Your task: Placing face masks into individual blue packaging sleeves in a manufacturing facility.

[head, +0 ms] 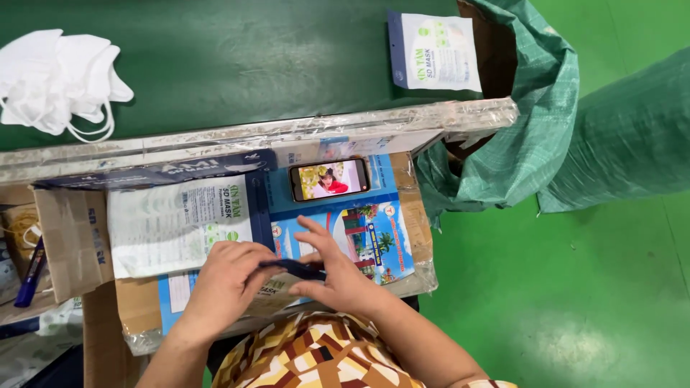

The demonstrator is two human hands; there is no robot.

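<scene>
My left hand (226, 276) and my right hand (334, 273) meet over a cardboard box top (413, 215), both pinching a flat packet by its dark blue edge (298, 269). The packet lies mostly under my hands. Just left of my hands a stack of white mask packets (172, 223) with blue side strips lies flat. A phone (329, 179) with a lit screen rests above my right hand on a colourful printed sheet (374, 237).
A pile of loose white face masks (57, 79) lies on the green table at upper left. One sealed mask packet (435, 50) lies at upper right, beside a green woven sack (532, 108). A blue pen (30, 276) sits at far left. Green floor fills the right.
</scene>
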